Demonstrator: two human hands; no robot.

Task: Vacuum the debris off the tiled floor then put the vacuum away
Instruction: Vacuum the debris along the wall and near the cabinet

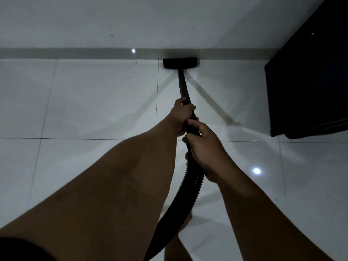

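The black vacuum wand (183,85) runs from my hands to a flat black floor head (179,62), which rests on the white tiled floor (98,102) right against the baseboard. My left hand (181,114) grips the wand higher up. Just behind it, my right hand (205,147) is closed around the wand where the ribbed black hose (180,200) begins. The hose drops down between my arms and leaves the bottom of the view. A few tiny dark specks (129,77) lie on the tiles left of the head.
A grey baseboard (75,53) and pale wall (113,21) close off the far side. A tall dark cabinet (308,81) stands at the right, close to the floor head. My bare feet (177,243) show below the hose.
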